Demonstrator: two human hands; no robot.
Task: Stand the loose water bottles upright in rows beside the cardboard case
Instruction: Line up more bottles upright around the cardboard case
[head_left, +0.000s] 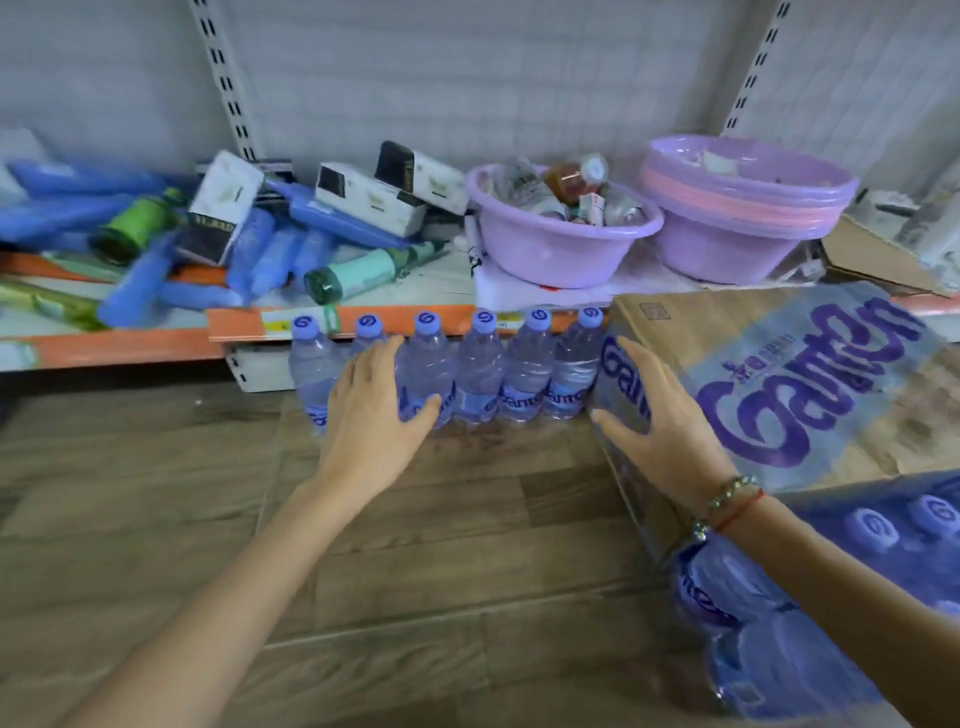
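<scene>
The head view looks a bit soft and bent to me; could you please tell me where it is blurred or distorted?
Head view: wide-angle bending curves the shelf edge and leans the uprights; the clutter on the shelf at left is smeared; the pack at lower right is blurred, while the row of bottles and both hands, left and right, read fairly clearly; lighting is flat, without hard shadows or glare.

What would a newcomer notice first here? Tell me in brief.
A row of six upright water bottles stands on the wood floor, left of the big printed cardboard case. The left hand rests against the row; the right hand touches the case's end. Behind, two purple basins sit on the cluttered low shelf.
</scene>
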